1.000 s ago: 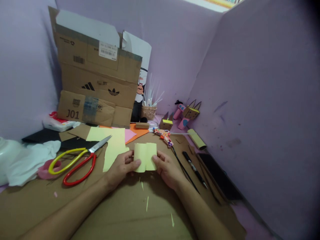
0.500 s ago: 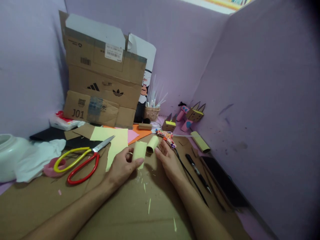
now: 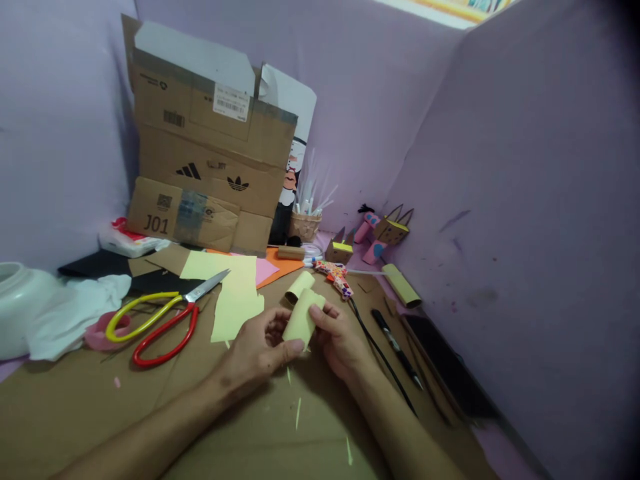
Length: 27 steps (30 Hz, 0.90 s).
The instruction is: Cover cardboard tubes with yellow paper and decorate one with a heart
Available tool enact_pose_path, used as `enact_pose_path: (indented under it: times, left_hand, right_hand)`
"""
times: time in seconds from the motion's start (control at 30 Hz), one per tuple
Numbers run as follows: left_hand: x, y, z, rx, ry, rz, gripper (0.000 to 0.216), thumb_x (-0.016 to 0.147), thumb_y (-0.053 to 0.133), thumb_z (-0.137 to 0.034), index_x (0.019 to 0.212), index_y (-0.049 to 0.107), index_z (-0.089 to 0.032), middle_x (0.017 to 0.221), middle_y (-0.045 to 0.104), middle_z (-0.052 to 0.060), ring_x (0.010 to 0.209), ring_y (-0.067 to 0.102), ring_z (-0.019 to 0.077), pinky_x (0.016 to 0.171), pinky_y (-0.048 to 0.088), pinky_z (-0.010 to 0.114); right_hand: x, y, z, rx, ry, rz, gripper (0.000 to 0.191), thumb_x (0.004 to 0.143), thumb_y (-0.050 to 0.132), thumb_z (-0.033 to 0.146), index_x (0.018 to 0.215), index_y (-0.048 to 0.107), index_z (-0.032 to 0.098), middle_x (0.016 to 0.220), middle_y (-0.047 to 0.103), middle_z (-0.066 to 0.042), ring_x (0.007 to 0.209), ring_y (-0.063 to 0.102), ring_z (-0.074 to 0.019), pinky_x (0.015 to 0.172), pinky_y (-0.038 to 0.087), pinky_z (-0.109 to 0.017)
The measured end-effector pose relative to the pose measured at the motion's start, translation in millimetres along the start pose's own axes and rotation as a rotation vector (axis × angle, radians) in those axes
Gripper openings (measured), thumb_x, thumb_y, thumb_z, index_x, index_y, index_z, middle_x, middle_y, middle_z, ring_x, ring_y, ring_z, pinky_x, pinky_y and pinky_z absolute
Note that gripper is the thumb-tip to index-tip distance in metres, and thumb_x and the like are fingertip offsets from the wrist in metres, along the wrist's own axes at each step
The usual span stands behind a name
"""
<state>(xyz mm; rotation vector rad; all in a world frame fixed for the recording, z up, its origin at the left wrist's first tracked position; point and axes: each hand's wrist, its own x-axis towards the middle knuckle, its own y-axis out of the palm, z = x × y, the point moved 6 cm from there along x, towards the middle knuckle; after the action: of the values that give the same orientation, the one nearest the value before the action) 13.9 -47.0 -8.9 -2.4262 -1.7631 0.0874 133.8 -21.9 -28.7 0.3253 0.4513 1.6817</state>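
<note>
My left hand and my right hand both grip a pale yellow paper roll over the brown cardboard work surface. The left thumb presses the roll's lower end; the right fingers pinch its right side. A second small yellow roll lies on the surface just behind it, touched by neither hand. Yellow paper sheets lie to the left of my hands.
Scissors with red and yellow handles lie at the left. A glue gun with a black cord, a black pen and a dark flat object lie at the right. Cardboard boxes stand behind. Purple walls enclose the surface.
A second ago both hands held two joined yellow pieces. The right hand set one roll down behind, then came back; now both hands hold the other roll, tilted.
</note>
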Motion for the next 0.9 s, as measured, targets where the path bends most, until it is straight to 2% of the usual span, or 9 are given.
enact_pose_path:
  times: [0.13, 0.23, 0.33, 0.5, 0.7, 0.9]
  left_hand:
    - [0, 5, 0, -0.149, -0.07, 0.068, 0.03, 0.067, 0.064, -0.035, 0.09, 0.061, -0.015, 0.083, 0.069, 0.006, 0.08, 0.063, 0.0216, 0.069, 0.048, 0.029]
    - [0, 4, 6, -0.113, -0.109, 0.012, 0.014, 0.065, 0.062, -0.029, 0.068, 0.058, -0.016, 0.059, 0.061, -0.001, 0.059, 0.057, 0.015, 0.056, 0.043, 0.025]
    - [1, 3, 13, -0.054, -0.115, -0.048, 0.016, 0.065, 0.059, -0.027, 0.056, 0.051, -0.017, 0.047, 0.051, -0.005, 0.047, 0.044, 0.0098, 0.047, 0.033, 0.022]
    - [2, 4, 20, -0.015, -0.122, -0.053, 0.018, 0.066, 0.056, -0.032, 0.058, 0.051, -0.017, 0.048, 0.047, -0.005, 0.047, 0.04, 0.0095, 0.046, 0.03, 0.023]
    - [0, 7, 11, 0.002, -0.117, -0.005, 0.021, 0.064, 0.056, -0.035, 0.057, 0.05, -0.016, 0.05, 0.045, -0.005, 0.049, 0.04, 0.0098, 0.048, 0.031, 0.023]
    - [-3, 6, 12, 0.074, -0.125, 0.022, 0.024, 0.066, 0.057, -0.038, 0.07, 0.059, -0.015, 0.062, 0.057, -0.001, 0.062, 0.052, 0.0154, 0.057, 0.041, 0.024]
  right_hand:
    - [-1, -2, 2, -0.022, 0.014, -0.026, 0.032, 0.053, 0.081, 0.03, 0.077, 0.068, 0.013, 0.066, 0.068, -0.003, 0.055, 0.058, -0.013, 0.056, 0.046, -0.024]
    - [-2, -1, 0, -0.054, 0.007, -0.044, 0.031, 0.05, 0.082, 0.026, 0.075, 0.068, 0.013, 0.066, 0.068, -0.002, 0.056, 0.058, -0.0126, 0.057, 0.046, -0.024]
    - [-3, 1, -1, -0.084, 0.002, -0.058, 0.028, 0.05, 0.082, 0.023, 0.073, 0.068, 0.013, 0.065, 0.068, -0.002, 0.054, 0.057, -0.0127, 0.057, 0.046, -0.025]
    - [-4, 2, -1, -0.114, -0.01, -0.059, 0.029, 0.051, 0.081, 0.023, 0.075, 0.068, 0.014, 0.066, 0.067, -0.001, 0.056, 0.057, -0.012, 0.058, 0.045, -0.024]
    - [-7, 4, -2, -0.113, 0.016, 0.003, 0.028, 0.053, 0.08, 0.03, 0.071, 0.066, 0.012, 0.061, 0.064, 0.0, 0.052, 0.053, -0.0108, 0.053, 0.042, -0.023]
    - [-10, 7, -4, -0.11, 0.009, 0.017, 0.024, 0.053, 0.079, 0.026, 0.067, 0.065, 0.014, 0.059, 0.063, 0.002, 0.051, 0.051, -0.0089, 0.054, 0.04, -0.021]
